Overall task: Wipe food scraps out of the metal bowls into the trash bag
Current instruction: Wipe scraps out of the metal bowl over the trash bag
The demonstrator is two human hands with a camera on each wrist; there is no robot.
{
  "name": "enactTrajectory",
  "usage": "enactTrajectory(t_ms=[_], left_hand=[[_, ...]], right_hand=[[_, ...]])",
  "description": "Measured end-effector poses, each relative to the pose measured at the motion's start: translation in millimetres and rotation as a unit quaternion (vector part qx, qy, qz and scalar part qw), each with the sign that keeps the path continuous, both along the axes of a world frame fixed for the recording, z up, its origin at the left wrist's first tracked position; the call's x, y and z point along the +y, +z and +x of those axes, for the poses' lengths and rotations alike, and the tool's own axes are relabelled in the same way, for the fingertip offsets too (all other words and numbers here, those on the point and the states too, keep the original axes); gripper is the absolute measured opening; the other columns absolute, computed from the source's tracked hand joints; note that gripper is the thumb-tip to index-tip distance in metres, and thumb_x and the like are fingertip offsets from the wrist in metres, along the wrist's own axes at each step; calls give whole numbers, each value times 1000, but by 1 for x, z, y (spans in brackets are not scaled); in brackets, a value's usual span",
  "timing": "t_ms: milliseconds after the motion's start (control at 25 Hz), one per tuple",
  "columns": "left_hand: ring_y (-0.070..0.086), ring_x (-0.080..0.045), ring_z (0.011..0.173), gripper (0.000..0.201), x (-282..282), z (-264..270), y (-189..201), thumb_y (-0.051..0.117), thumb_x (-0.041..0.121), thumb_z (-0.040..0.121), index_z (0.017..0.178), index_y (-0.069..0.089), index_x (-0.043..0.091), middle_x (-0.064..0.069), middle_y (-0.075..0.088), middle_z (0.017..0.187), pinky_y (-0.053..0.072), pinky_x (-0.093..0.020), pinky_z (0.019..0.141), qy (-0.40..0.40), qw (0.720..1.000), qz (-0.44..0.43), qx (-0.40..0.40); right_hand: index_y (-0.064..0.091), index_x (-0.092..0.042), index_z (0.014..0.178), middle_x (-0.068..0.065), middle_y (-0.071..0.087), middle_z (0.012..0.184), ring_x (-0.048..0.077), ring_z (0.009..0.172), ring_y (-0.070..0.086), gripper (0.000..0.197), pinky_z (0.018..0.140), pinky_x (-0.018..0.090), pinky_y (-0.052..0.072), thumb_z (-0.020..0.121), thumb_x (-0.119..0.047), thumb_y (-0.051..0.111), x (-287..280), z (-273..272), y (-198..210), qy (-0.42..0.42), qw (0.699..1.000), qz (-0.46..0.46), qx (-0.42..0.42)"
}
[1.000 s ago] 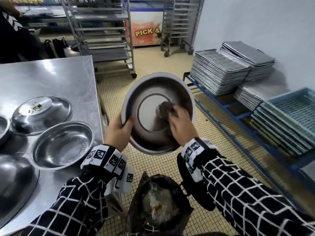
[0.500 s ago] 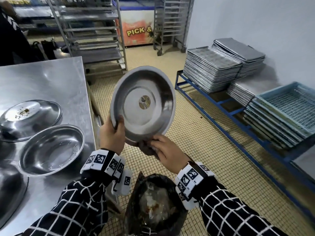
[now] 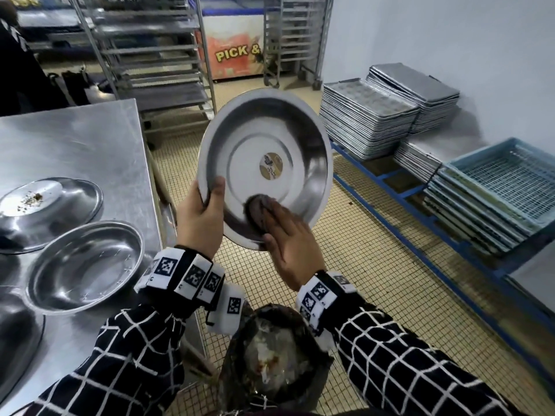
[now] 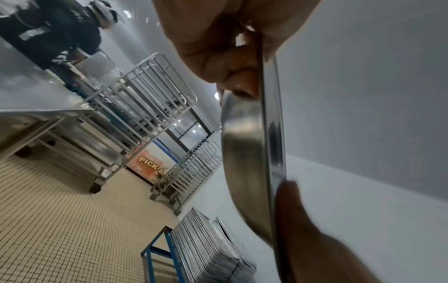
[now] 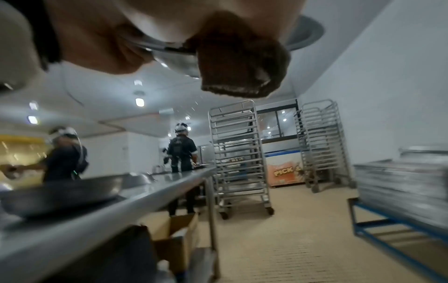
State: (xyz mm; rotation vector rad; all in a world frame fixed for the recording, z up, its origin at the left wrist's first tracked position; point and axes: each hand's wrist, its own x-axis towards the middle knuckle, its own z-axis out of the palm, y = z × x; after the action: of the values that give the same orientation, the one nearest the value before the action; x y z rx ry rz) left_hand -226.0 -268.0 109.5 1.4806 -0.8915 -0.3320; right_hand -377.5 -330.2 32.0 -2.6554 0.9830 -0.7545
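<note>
Tiled kitchen floor behind. Metal bowl [image 3: 265,172] is held tilted above the trash bag [image 3: 274,360] — rim clamped by left hand [image 3: 199,219], thumb inside. Dark cloth [image 3: 255,210] is pressed inside the lower wall by right hand [image 3: 289,250]; fingertips are blurred, seemingly flat.

Up close, the right hand [image 5: 101,36] presses a dark brown folded cloth [image 5: 240,63] against a shiny round metal bowl [image 5: 305,32]. Below, a long silver metal bench [image 5: 150,193] carries a dark shallow metal pan [image 5: 60,193] (it looks blurry). Two tall silver wheeled racks [image 5: 240,157] stand on the tan tiled floor [image 5: 290,239]. An open brown cardboard box [image 5: 179,237] sits under the bench.
</note>
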Motion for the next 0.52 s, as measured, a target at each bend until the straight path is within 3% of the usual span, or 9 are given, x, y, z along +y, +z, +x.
enactTrajectory(t_ms=[80,160,280,400,520], left_hand=[[47,9,58,15,0,3,0,50,28,97,90,56,17,9,54,73,41,-15,58,2,1000,-5,12],[50,14,61,13,-1,-2,3,50,26,98,96,56,15,11,55,77,41,-7,58,10,1000,-13,17],[51,21,65,16,-2,-7,7,48,21,99,108,56,11,15,55,82,39,-2,60,33,998,-30,42],[53,23,74,26,-3,-7,12,46,18,99,121,54,5,18,57,90,40,0,65,51,994,-63,77],[52,26,78,19,1,-10,12,46,18,99,117,51,23,22,57,95,39,3,67,41,992,-67,102]], right_hand=[[26,-20,149,2,28,154,21,142,24,62,118,37,15,98,-49,5,-17,-11,1,-63,997,-18,45],[29,-18,148,5,30,153,23,142,23,60,119,37,12,99,-47,9,-15,-6,5,-106,994,-4,37],[32,-22,146,0,31,152,17,142,22,58,119,40,10,99,-48,9,17,21,11,-67,996,52,-26],[24,-26,148,-5,26,154,11,144,13,61,119,39,3,97,-52,2,37,37,12,-39,994,57,-79],[12,-29,150,-4,8,159,13,146,-6,61,118,40,-4,95,-54,3,32,31,3,-87,990,44,-102]])
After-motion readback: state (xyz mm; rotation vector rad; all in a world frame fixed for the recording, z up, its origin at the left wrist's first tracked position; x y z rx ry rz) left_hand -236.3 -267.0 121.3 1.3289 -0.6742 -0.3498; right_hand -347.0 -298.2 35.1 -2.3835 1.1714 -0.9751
